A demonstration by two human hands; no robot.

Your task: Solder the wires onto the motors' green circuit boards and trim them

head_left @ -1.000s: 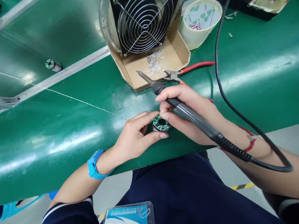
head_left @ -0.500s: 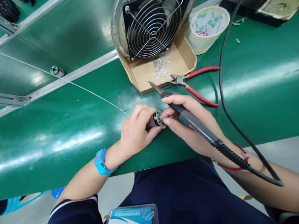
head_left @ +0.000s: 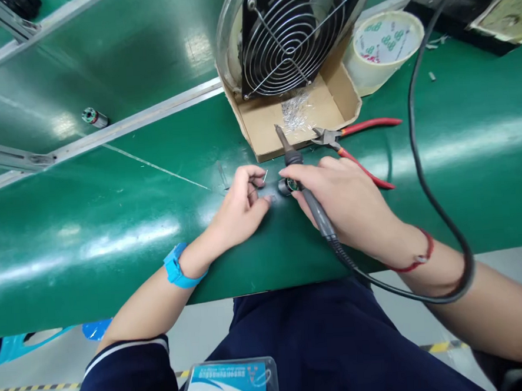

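Observation:
My right hand [head_left: 345, 199] grips a soldering iron [head_left: 317, 212], its bare tip pointing up and away over the edge of a cardboard tray. The same hand's fingers hold a small cylindrical motor [head_left: 284, 187] with a green circuit board on its end, partly hidden behind the fingers and iron. To the left, apart from the motor, my left hand [head_left: 241, 207] has its fingers curled around a thin wire [head_left: 266, 176]. A short bright end of that wire sticks up past the fingertips. It looks like solder wire; a thin pale strand [head_left: 157, 167] runs from the upper left toward this hand.
A fan with a wire guard [head_left: 291, 46] stands in the cardboard tray [head_left: 271, 150], which has silvery clippings in it. Red-handled cutters [head_left: 328, 137] lie beside a tape roll [head_left: 382, 52]. Another motor [head_left: 95, 118] stands beyond the metal rail. The iron's black cord [head_left: 422, 168] loops at right.
The motor has passed from my left hand to my right, which still holds the iron. My left hand has drawn away from the motor, with a wire end now showing. The view has shifted slightly.

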